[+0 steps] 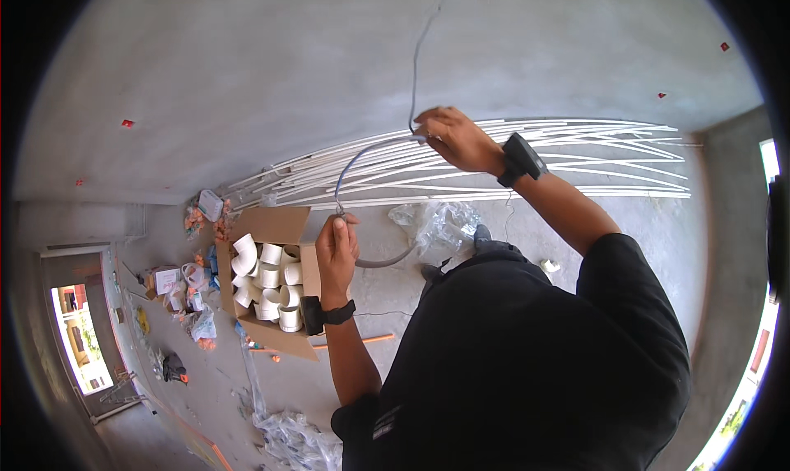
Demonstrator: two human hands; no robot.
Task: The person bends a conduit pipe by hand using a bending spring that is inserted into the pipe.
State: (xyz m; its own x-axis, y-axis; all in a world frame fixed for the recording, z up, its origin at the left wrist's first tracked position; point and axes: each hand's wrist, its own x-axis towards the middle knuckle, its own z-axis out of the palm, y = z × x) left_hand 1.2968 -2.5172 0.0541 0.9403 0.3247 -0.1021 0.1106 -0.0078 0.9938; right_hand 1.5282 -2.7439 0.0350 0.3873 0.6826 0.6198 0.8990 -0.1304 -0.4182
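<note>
Head view, only one there is: person in a black shirt, both arms up toward a grey concrete wall (247, 68). Right hand (457, 138) is raised high, fingers closed tight on a thin grey cable (374, 146) right where it comes down from the wall; black wrist strap just behind the hand. The cable runs up the wall from that hand, thin dark line, top end too faint to follow. From the right hand it arcs left and down to the left hand (337, 245), which is pinched shut on it lower down; thumb and fingers wrapped around it. Below the left hand the cable curls off to the right in a loose bend, free end hanging near a crumpled clear plastic bag (436, 224) on the floor. Black strap on the left wrist too. Behind both hands: a bundle of long white conduit pipes (576, 162) lying along the wall base. Just left of the left hand, an open cardboard box (276, 222) full of white pipe fittings (267, 278). Further left, scattered small packets (177, 286) on the floor. Doorway (78, 339) at lower left, daylight through it.
</note>
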